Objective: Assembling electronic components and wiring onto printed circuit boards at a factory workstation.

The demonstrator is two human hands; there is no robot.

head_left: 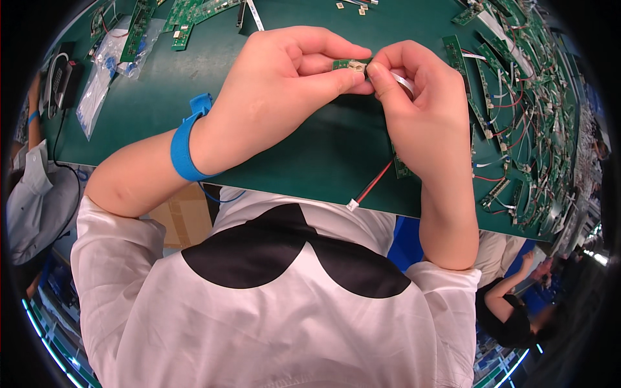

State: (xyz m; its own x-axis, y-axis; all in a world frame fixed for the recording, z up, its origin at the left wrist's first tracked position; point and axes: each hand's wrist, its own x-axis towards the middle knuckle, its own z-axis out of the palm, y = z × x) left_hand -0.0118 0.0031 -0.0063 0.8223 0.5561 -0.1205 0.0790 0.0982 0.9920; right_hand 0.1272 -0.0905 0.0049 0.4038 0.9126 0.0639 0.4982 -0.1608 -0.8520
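Note:
Over the green tabletop, my left hand [278, 90] is closed, pinching a small green circuit board [343, 64] that carries a pale connector [355, 66]. Most of the board is hidden by the fingers. Thumb and forefinger of my right hand [417, 90] meet at the board's right end, closed on a white flat ribbon cable [405, 83] that curves toward the palm; its tip is hidden. Below the right hand, a long green board [400, 169] shows in part. A red and black wire [375, 184] runs from there to a white plug [352, 205] near the table's front edge.
Many circuit boards [517, 123] with wires lie heaped on the right. More boards [194, 16] and a clear plastic bag [107, 84] lie at the far left. A black device [66, 77] with a cable sits at the left edge. People are at both sides. A blue strap [186, 152] circles my left wrist.

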